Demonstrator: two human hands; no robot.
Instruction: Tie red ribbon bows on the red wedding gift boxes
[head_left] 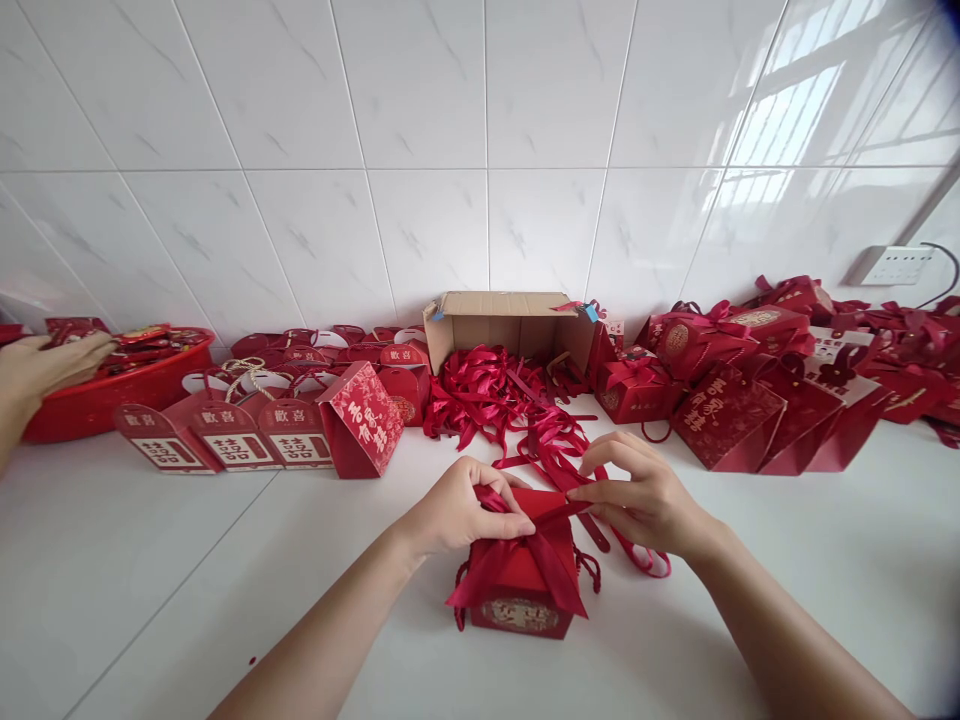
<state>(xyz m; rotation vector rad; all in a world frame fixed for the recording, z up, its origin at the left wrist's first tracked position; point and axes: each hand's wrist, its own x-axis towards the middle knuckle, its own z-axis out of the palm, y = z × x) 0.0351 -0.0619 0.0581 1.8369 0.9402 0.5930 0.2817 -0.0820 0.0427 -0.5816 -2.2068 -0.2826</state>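
The left hand (461, 508) pinches a ribbon (553, 572) atop one red box (525, 614); the right hand (649, 490) grips another strand. The box stands mid-counter, well apart from the wall-side edge, white counter (637, 640) stretching either side. Beyond: one carton (517, 303), three double-happiness boxes (236, 447), one basin (135, 388), another person's hand (64, 360).

The person's left hand (457, 512) and right hand (641, 495) make two, a co-worker's hand (56, 365) a third, with one ribbon (553, 570) on one small box (519, 588). There are one basin (105, 405), one carton (517, 303), one socket panel (896, 266) and four front-row boxes (236, 440) at left; loose ribbons (487, 390) and right-side boxes (739, 415) overlap uncountably.
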